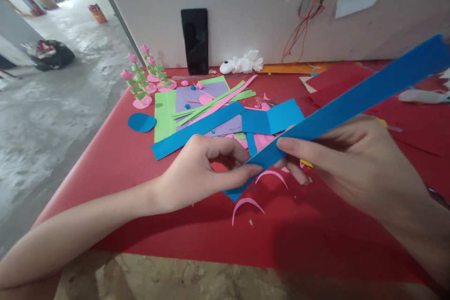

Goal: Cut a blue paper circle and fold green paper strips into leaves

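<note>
The grip of the left hand (191, 173) pinches a long blue strip (341, 105) near its lower end, thumb on the near face, while the right hand (362, 164) pinches it farther up, its thumb pressed on the same face and its other fingers behind. The strip is raised over the red counter (147, 239), slanting from the centre of the frame to the upper right. From where I stand, it shows no fold in the visible length, so I'd say work on this piece is at an early stage. Just beyond the hands, near the centre, lie a second blue strip (200, 126), flat, and a blue piece (286, 115) creased across its middle. A blue oval (142, 122) sits alone at centre left. The small paper flowers (135, 88), upright on pink bases in the upper left, look finished to me; the blue pieces seem cut but not joined into anything. Narrow green strips (197, 110) lie loose too, and two pink curved slivers (247, 200) rest below the hands, probably offcuts.
</note>
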The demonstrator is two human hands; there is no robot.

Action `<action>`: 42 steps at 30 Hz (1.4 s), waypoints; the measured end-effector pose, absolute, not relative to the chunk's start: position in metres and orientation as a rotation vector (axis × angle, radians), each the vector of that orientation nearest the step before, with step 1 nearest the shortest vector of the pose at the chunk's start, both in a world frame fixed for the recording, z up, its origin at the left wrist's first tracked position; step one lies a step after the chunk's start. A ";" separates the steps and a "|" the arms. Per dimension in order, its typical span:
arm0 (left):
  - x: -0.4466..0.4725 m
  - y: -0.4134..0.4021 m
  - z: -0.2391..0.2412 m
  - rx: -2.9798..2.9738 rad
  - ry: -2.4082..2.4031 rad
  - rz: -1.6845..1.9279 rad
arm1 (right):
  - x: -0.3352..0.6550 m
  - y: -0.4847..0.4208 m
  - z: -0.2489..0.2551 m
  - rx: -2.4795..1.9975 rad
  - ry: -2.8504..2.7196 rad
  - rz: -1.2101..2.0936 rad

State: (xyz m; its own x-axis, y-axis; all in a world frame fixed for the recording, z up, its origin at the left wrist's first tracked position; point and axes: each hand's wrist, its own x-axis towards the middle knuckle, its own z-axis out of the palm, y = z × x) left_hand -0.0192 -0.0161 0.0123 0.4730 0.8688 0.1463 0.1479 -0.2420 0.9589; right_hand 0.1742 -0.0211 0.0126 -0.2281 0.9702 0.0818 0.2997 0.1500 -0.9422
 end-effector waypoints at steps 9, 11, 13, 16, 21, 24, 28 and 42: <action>-0.022 -0.017 0.013 1.693 0.835 0.834 | 0.174 -0.029 0.013 -1.069 -1.474 0.841; -0.023 -0.016 0.012 1.663 0.825 0.793 | 0.173 -0.029 0.015 -1.056 -1.438 0.828; -0.024 -0.014 0.011 1.694 0.793 0.811 | 0.173 -0.028 0.018 -1.072 -1.420 0.862; -0.025 -0.011 0.009 1.860 0.742 0.868 | 0.174 -0.028 0.020 -1.128 -1.370 0.931; -0.026 -0.010 0.008 2.062 0.661 0.964 | 0.173 -0.024 0.019 -1.150 -1.228 1.044; -0.027 -0.010 0.008 2.106 0.599 1.040 | 0.172 -0.022 0.018 -1.133 -1.203 1.120; -0.027 -0.009 0.005 2.097 0.578 1.084 | 0.171 -0.022 0.018 -1.106 -1.119 1.195; -0.025 -0.005 0.001 1.880 0.679 0.981 | 0.176 -0.016 0.015 -1.109 -1.207 1.129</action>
